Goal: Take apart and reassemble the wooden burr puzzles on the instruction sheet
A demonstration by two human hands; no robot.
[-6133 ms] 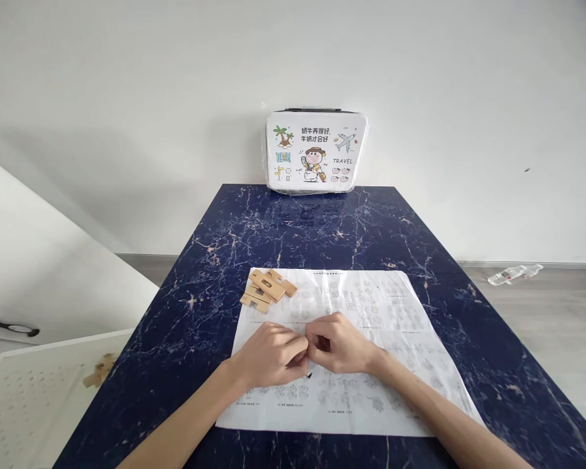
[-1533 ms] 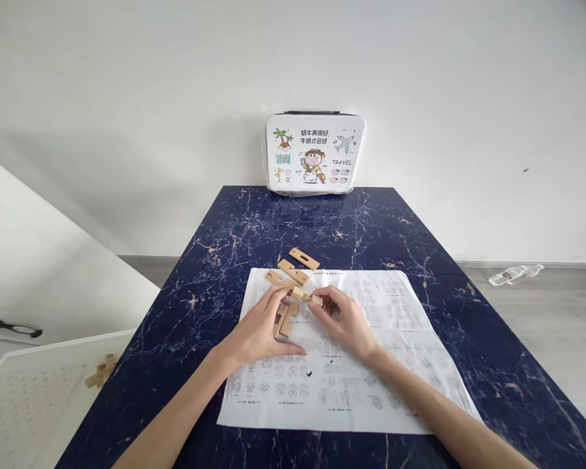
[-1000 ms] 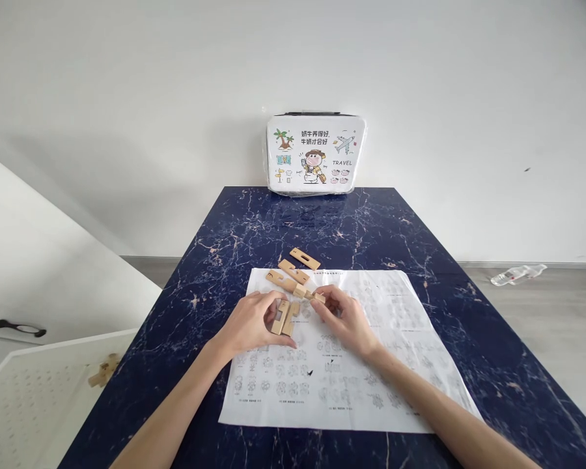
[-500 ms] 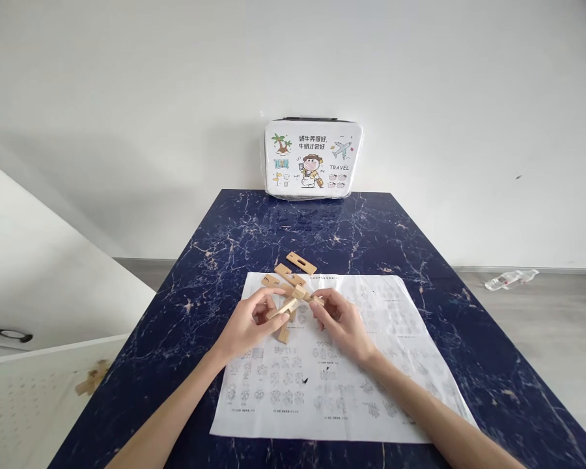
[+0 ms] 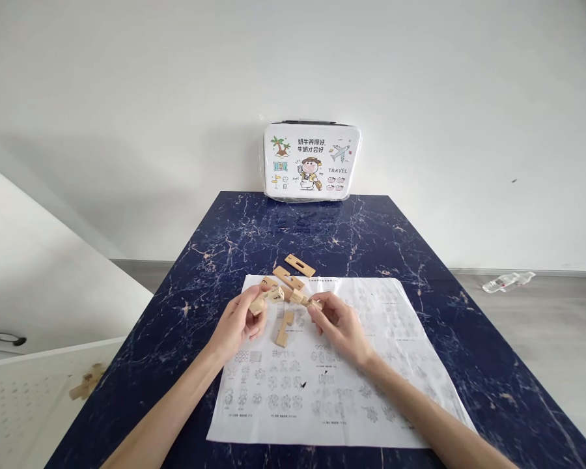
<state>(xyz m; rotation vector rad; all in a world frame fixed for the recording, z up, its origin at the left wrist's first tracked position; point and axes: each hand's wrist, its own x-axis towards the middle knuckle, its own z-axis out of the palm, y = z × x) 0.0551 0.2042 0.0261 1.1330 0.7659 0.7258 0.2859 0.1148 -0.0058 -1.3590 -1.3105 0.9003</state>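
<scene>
My left hand pinches a notched wooden piece with a dark mark near its end. Across from it, my right hand holds another wooden piece between thumb and fingers. The two held pieces are apart. Below them a notched wooden block lies on the printed sheet. Beyond my hands, a slotted flat piece rests on the blue table, with a notched piece just in front of it, partly over the sheet's top edge.
A white printed case stands at the back of the dark blue marbled table, against the wall. At lower left, a white perforated container holds wooden pieces. A plastic bottle lies on the floor at right.
My left hand has moved left with its piece, away from the one in my right hand, and turned it. The block lying on the sheet now shows more fully.
</scene>
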